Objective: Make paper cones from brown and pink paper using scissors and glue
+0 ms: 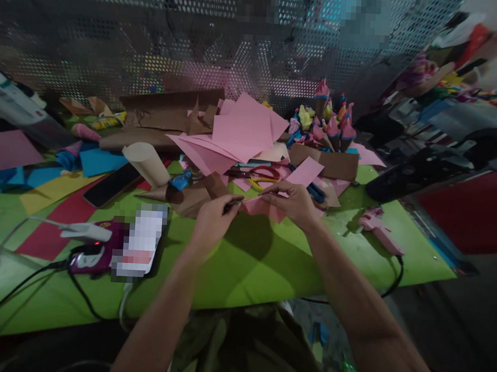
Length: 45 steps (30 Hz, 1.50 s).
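Both hands are closed on a small strip of pink paper (261,206) held just above the green table. My left hand (214,217) pinches its left end; a small dark patch or object by these fingers is too unclear to name. My right hand (292,202) grips the paper's upper edge between thumb and fingers. Just beyond lie scissors with red and yellow handles (266,174) and a pair of blue handles (316,193) among pink scraps. Left of my left hand are brown paper pieces (193,201), one rolled to a point.
A stack of pink sheets (241,127) lies behind my hands, with paper cones topped in pink (334,125) to its right. A pink glue gun (380,230) rests on the right. On the left are a phone (143,236), a purple power strip (103,256) and loose cables.
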Available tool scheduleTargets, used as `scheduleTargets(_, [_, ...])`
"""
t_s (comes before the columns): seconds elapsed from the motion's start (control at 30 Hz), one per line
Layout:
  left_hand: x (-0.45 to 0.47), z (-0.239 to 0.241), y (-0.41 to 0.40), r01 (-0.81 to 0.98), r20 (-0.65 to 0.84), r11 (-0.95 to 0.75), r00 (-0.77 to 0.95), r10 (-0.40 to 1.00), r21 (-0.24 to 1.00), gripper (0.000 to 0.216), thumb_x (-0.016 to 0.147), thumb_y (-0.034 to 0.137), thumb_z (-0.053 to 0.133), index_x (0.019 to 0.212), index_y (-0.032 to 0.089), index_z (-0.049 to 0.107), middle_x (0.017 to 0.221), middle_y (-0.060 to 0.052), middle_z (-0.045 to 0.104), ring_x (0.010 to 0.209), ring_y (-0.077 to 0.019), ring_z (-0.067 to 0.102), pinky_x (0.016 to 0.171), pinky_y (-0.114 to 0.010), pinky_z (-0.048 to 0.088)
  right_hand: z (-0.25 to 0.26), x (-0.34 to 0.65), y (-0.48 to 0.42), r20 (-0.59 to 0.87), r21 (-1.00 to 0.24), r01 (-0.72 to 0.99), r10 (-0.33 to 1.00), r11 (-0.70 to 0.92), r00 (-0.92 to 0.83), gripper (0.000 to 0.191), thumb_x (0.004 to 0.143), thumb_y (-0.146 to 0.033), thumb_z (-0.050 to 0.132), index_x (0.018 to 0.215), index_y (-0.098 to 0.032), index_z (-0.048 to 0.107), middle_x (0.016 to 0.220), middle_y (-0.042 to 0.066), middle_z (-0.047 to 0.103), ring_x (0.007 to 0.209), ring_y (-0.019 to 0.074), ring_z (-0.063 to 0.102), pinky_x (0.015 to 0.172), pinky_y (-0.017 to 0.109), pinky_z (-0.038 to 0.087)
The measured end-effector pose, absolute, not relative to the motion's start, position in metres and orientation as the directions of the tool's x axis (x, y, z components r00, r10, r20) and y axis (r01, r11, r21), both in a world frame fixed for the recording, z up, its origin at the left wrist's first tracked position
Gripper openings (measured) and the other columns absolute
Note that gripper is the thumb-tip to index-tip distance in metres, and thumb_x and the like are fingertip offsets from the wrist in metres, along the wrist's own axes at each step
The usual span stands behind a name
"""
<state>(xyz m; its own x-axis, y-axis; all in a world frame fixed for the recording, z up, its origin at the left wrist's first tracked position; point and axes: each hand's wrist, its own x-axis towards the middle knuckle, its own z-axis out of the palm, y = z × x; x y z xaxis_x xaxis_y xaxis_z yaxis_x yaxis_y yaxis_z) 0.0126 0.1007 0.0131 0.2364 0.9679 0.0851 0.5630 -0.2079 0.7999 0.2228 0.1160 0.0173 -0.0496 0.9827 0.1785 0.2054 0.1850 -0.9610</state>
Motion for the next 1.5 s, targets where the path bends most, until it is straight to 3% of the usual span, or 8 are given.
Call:
scheduleTargets(0.17, [0.014, 0.016, 0.100, 0.627, 0.087, -0.242, 0.267, 0.960, 0.741, 0.020, 0.095, 0.024, 0.054, 0.087, 0.018, 0.071, 0.084, -0.005, 0.075, 0.075, -0.0189, 0.065, 0.071, -0.030, 0.046, 0.015, 0.223, 0.117, 0.196, -0.962, 0.189, 0.980, 0.198, -0.028, 0.014, 0.067, -0.039, 0.083, 0.073, -0.026, 0.081, 0.077, 0.003, 0.078, 0.078, 0.0225, 0.068, 0.074, 0.035, 0.051])
scheduleTargets(0.4, [0.014, 0.015, 0.099, 0.674, 0.145, -0.328, 0.314, 0.938, 0.663, 0.020, 0.097, 0.020, 0.051, 0.089, 0.019, 0.069, 0.087, -0.006, 0.072, 0.081, -0.0196, 0.064, 0.076, -0.031, 0.046, 0.012, 0.222, 0.117, 0.171, -0.974, 0.155, 0.985, 0.167, 0.014, 0.012, 0.067, -0.036, 0.082, 0.072, -0.025, 0.080, 0.076, 0.003, 0.076, 0.076, 0.0214, 0.068, 0.073, 0.035, 0.052])
scheduleTargets(0.53, [0.017, 0.015, 0.099, 0.703, 0.220, -0.419, 0.360, 0.906, 0.574, 0.022, 0.098, 0.029, 0.052, 0.090, 0.017, 0.069, 0.094, -0.009, 0.070, 0.092, -0.0233, 0.063, 0.082, -0.034, 0.047, 0.012, 0.219, 0.115, 0.170, -0.973, 0.161, 0.985, 0.166, 0.017, 0.013, 0.067, -0.038, 0.081, 0.069, -0.025, 0.079, 0.073, 0.003, 0.075, 0.073, 0.0207, 0.066, 0.070, 0.034, 0.051])
scheduleTargets(0.67, [0.022, 0.014, 0.097, 0.687, 0.204, -0.419, 0.375, 0.904, 0.594, 0.025, 0.100, 0.036, 0.050, 0.098, 0.019, 0.069, 0.096, -0.008, 0.072, 0.090, -0.0222, 0.064, 0.080, -0.033, 0.047, 0.012, 0.212, 0.113, 0.151, -0.975, 0.167, 0.989, 0.149, 0.000, 0.018, 0.066, -0.042, 0.082, 0.067, -0.025, 0.078, 0.068, 0.002, 0.074, 0.067, 0.0198, 0.064, 0.064, 0.032, 0.049])
scheduleTargets(0.9, [0.020, 0.014, 0.097, 0.646, 0.137, -0.362, 0.373, 0.918, 0.671, 0.028, 0.099, 0.035, 0.049, 0.081, 0.019, 0.064, 0.075, -0.003, 0.068, 0.069, -0.0173, 0.060, 0.064, -0.027, 0.039, 0.012, 0.210, 0.113, 0.135, -0.983, 0.119, 0.991, 0.137, -0.024, 0.016, 0.063, -0.040, 0.083, 0.066, -0.025, 0.078, 0.069, 0.002, 0.075, 0.070, 0.0203, 0.066, 0.066, 0.033, 0.050])
scheduleTargets(1.13, [0.014, 0.018, 0.098, 0.630, 0.092, -0.327, 0.376, 0.922, 0.704, 0.022, 0.096, 0.030, 0.052, 0.085, 0.019, 0.069, 0.077, -0.003, 0.071, 0.071, -0.0184, 0.063, 0.065, -0.027, 0.040, 0.016, 0.211, 0.111, 0.120, -0.984, 0.123, 0.990, 0.130, -0.079, 0.019, 0.066, -0.044, 0.083, 0.067, -0.026, 0.079, 0.070, 0.003, 0.075, 0.070, 0.0204, 0.065, 0.067, 0.034, 0.049])
scheduleTargets(1.27, [0.013, 0.020, 0.098, 0.615, 0.099, -0.349, 0.403, 0.910, 0.707, 0.022, 0.097, 0.030, 0.051, 0.093, 0.020, 0.070, 0.087, -0.005, 0.075, 0.079, -0.0204, 0.066, 0.069, -0.028, 0.042, 0.015, 0.213, 0.111, 0.123, -0.978, 0.160, 0.988, 0.137, -0.096, 0.020, 0.068, -0.044, 0.082, 0.069, -0.025, 0.080, 0.070, 0.003, 0.074, 0.069, 0.0200, 0.063, 0.066, 0.033, 0.047])
scheduleTargets(1.5, [0.015, 0.022, 0.097, 0.676, 0.059, -0.342, 0.404, 0.913, 0.653, 0.030, 0.099, 0.030, 0.046, 0.076, 0.020, 0.061, 0.071, -0.001, 0.065, 0.067, -0.0176, 0.059, 0.061, -0.027, 0.034, 0.016, 0.219, 0.112, 0.189, -0.924, 0.303, 0.967, 0.234, -0.169, 0.016, 0.074, -0.040, 0.077, 0.074, -0.025, 0.079, 0.075, 0.003, 0.075, 0.074, 0.0200, 0.063, 0.066, 0.031, 0.043])
